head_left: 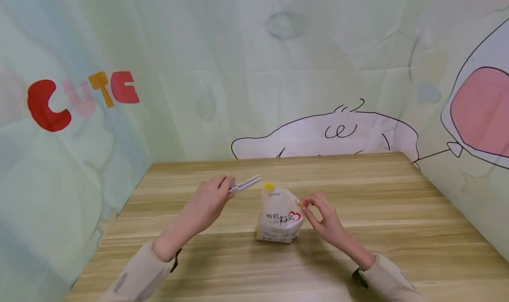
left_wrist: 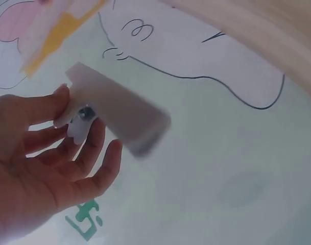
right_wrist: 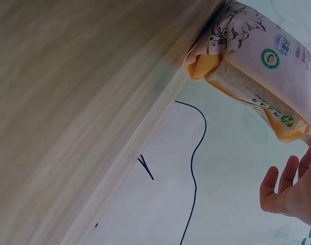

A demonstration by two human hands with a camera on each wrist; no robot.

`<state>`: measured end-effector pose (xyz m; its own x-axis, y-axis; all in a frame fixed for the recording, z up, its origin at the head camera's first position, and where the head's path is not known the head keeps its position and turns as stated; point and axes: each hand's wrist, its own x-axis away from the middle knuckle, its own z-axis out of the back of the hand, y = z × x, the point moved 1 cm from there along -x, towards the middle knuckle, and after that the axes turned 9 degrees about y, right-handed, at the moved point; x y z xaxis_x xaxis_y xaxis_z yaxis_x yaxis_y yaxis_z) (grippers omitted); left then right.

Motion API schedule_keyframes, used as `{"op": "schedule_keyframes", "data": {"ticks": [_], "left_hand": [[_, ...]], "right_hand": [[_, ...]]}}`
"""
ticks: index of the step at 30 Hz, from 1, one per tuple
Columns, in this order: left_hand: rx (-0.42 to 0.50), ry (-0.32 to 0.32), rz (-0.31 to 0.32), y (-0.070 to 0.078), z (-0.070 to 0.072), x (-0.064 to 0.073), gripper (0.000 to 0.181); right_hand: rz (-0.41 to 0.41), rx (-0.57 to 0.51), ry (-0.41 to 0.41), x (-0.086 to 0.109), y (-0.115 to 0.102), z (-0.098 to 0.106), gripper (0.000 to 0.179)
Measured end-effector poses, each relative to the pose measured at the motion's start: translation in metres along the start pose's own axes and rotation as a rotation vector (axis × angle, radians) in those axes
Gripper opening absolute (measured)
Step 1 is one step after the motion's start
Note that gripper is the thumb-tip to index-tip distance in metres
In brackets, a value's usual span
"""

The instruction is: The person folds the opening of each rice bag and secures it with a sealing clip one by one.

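A white bag (head_left: 278, 224) with yellow corners, printed characters and a red heart stands upright on the wooden table. My right hand (head_left: 327, 220) pinches its top right corner between thumb and forefinger. Left of the bag's top and above the tabletop, my left hand (head_left: 210, 200) holds a pale, wide spring clip (head_left: 247, 184). In the left wrist view, thumb and fingers grip the clip (left_wrist: 122, 109) at its handle end, with metal showing at the spring. The right wrist view shows the bag's side (right_wrist: 270, 61) with a clear window on pale contents.
The wood-grain table (head_left: 191, 266) extends around the bag. Behind it and at both sides hangs a pale green printed cloth (head_left: 191, 98) with cartoon drawings and coloured letters. It meets the table's back edge.
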<state>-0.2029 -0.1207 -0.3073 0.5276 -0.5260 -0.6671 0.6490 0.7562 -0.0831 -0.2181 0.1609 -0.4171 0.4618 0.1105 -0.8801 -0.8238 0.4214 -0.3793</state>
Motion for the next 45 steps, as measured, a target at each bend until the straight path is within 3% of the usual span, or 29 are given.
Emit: {"op": "schedule_keyframes", "data": {"ticks": [7, 16, 26, 38, 45], "left_hand": [[-0.017, 0.047, -0.012, 0.009, 0.011, -0.023, 0.023], [-0.08, 0.079, -0.141, 0.024, 0.021, -0.049, 0.018], [-0.112, 0.006, -0.228, 0.042, 0.025, -0.077, 0.02], [-0.093, -0.015, -0.29, 0.053, 0.021, -0.09, 0.019], [-0.142, 0.038, -0.394, 0.057, 0.017, -0.093, 0.014]], "right_hand": [[-0.02, 0.0, 0.003, 0.0, -0.001, 0.0, 0.023], [-0.085, -0.001, 0.005, -0.001, -0.002, -0.001, 0.025], [-0.062, -0.001, 0.025, -0.016, -0.028, 0.003, 0.024], [-0.065, -0.015, 0.032, -0.018, -0.032, 0.005, 0.016], [-0.111, -0.006, 0.034, -0.002, -0.004, 0.0, 0.023]]}}
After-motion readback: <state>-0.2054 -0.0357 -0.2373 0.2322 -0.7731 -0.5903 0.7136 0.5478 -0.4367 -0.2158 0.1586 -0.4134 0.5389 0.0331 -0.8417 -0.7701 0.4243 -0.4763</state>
